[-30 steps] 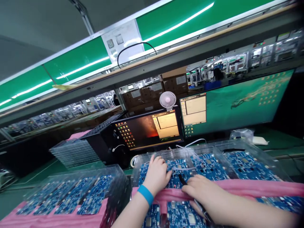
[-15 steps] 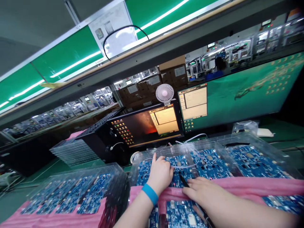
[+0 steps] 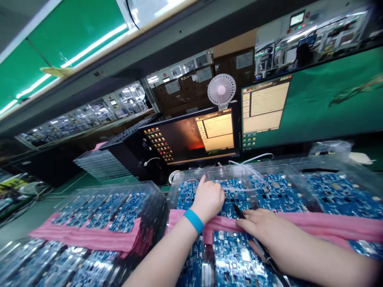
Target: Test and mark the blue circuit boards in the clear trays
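My left hand (image 3: 208, 199), with a blue band (image 3: 194, 221) at the wrist, is closed over a blue circuit board (image 3: 236, 198). A thin white cable (image 3: 242, 189) runs into its curled fingers; the held end is hidden. My right hand (image 3: 266, 227) is wrapped round a slim black pen (image 3: 273, 265), its dark tip slanting toward the same board. Below the hands, a pink foam strip (image 3: 299, 222) crosses the clear plastic tray (image 3: 271, 164) that holds several boards.
To the left stands a stack of clear trays with more boards (image 3: 127, 211) and pink foam (image 3: 83, 239). Behind are a monitor (image 3: 185, 139) with a small fan (image 3: 222, 89) on top, a larger screen (image 3: 314, 103), a black computer case (image 3: 131, 153) and empty stacked trays (image 3: 103, 165).
The view has tilted downward and come closer, bringing more of the front boards into sight. Both hands keep nearly the same place over the board, with the pen tip still beside the left hand.
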{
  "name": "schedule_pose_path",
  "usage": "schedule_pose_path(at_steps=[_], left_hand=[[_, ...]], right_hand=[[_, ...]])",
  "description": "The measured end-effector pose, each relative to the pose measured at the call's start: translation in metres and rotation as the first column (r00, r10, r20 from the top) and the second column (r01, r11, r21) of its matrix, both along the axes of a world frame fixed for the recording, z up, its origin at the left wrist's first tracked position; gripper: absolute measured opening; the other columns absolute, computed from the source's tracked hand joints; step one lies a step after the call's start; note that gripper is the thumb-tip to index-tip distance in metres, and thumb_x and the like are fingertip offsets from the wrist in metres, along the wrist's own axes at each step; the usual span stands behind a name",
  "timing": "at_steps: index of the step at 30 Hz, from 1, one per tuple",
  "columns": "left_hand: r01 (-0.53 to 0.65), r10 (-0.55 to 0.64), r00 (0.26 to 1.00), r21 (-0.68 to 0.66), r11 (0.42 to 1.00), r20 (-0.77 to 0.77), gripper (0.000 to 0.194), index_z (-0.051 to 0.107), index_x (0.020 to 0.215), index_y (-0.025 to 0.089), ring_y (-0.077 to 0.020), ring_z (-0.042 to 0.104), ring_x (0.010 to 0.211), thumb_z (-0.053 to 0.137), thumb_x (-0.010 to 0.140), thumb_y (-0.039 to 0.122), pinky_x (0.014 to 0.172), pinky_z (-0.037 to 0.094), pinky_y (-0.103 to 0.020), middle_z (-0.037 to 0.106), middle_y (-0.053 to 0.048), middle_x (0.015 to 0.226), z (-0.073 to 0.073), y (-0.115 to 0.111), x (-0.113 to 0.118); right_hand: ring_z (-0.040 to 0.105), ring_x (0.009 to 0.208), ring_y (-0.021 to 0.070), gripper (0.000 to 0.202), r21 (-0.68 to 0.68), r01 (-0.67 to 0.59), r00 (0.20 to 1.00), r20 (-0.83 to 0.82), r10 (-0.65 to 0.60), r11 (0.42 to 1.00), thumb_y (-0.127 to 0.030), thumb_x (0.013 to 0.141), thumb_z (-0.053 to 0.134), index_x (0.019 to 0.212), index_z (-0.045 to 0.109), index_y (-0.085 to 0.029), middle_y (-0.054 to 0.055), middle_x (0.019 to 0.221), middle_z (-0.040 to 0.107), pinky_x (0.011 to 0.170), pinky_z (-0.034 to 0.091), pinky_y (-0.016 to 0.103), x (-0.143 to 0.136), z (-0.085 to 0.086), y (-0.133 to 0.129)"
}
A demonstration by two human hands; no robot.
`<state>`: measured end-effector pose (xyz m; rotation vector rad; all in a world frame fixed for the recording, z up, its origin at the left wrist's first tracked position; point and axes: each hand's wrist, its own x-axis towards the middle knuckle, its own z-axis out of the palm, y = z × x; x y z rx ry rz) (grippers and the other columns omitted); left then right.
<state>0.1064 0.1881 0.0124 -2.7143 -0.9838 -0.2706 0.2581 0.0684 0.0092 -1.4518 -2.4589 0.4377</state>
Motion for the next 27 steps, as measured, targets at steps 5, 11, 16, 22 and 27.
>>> schedule_pose_path(at_steps=[5,11,16,22,27], left_hand=[[-0.029,0.030,0.998,-0.016,0.999,0.058,0.020,0.057,0.074,0.016,-0.0164,0.053,0.080,0.039,0.080,0.019,0.098,0.022,-0.039,0.059,-0.003,0.076,0.024,0.009,-0.017],[-0.273,0.276,0.956,-0.041,0.961,0.103,0.022,0.062,0.071,0.015,-0.0198,0.054,0.087,0.042,0.078,0.021,0.086,0.037,-0.033,0.062,-0.007,0.084,0.041,0.044,-0.086],[-0.366,0.373,0.919,-0.078,0.927,0.127,0.024,0.063,0.063,0.015,-0.0200,0.052,0.093,0.044,0.076,0.022,0.085,0.039,-0.032,0.058,-0.008,0.098,0.013,0.048,-0.119],[-0.334,0.353,0.926,-0.145,0.931,0.134,0.020,0.064,0.063,0.018,-0.0236,0.042,0.107,0.048,0.075,0.024,0.095,0.031,-0.041,0.058,-0.003,0.104,0.000,0.045,-0.108],[-0.332,0.359,0.922,-0.178,0.926,0.145,0.023,0.064,0.061,0.017,-0.0225,0.044,0.105,0.046,0.075,0.023,0.094,0.033,-0.040,0.059,-0.004,0.101,-0.001,0.050,-0.108]], right_hand=[[0.044,0.104,0.0292,0.046,-0.013,-0.023,1.000,0.010,0.023,1.000,-0.006,0.070,0.050,0.115,0.051,-0.018,0.012,0.109,0.051,0.087,0.036,0.047,0.002,-0.001,-0.001],[0.043,0.106,0.0295,0.039,0.013,-0.016,1.000,0.014,0.016,1.000,-0.015,0.077,0.045,0.116,0.051,-0.018,0.012,0.115,0.048,0.088,0.037,0.050,0.007,-0.007,-0.003],[0.044,0.105,0.0321,0.037,0.037,0.005,0.999,-0.042,-0.003,0.999,-0.024,0.080,0.042,0.116,0.052,-0.022,0.011,0.116,0.047,0.086,0.038,0.054,0.010,-0.017,-0.003],[0.044,0.104,0.0319,0.038,0.056,0.025,0.999,-0.043,-0.023,0.998,-0.031,0.081,0.042,0.117,0.052,-0.023,0.011,0.118,0.046,0.085,0.038,0.055,0.011,-0.022,-0.003],[0.045,0.104,0.0322,0.037,0.064,0.028,0.998,-0.051,-0.024,0.998,-0.030,0.081,0.044,0.116,0.053,-0.023,0.011,0.116,0.047,0.085,0.039,0.054,0.011,-0.022,-0.005]])
